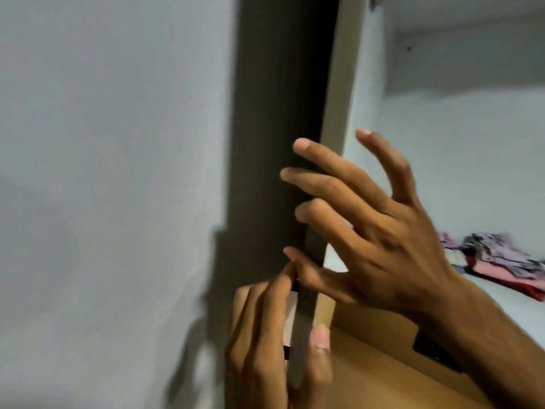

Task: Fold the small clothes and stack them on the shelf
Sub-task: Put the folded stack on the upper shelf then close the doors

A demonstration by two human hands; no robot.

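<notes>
Folded clothes [501, 261] lie stacked on the shelf [516, 305]. Right hand [380, 231] spread empty; left hand [265, 343] pinches a white card [290, 317].

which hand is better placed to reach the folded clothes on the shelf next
Probably the right hand: it is open, empty and nearest the folded clothes on the shelf. The left hand grips the cabinet door's edge.

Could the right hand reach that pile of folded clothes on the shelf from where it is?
Probably yes: the right hand is open and empty, and nothing visible lies between it and the clothes on the shelf.
</notes>
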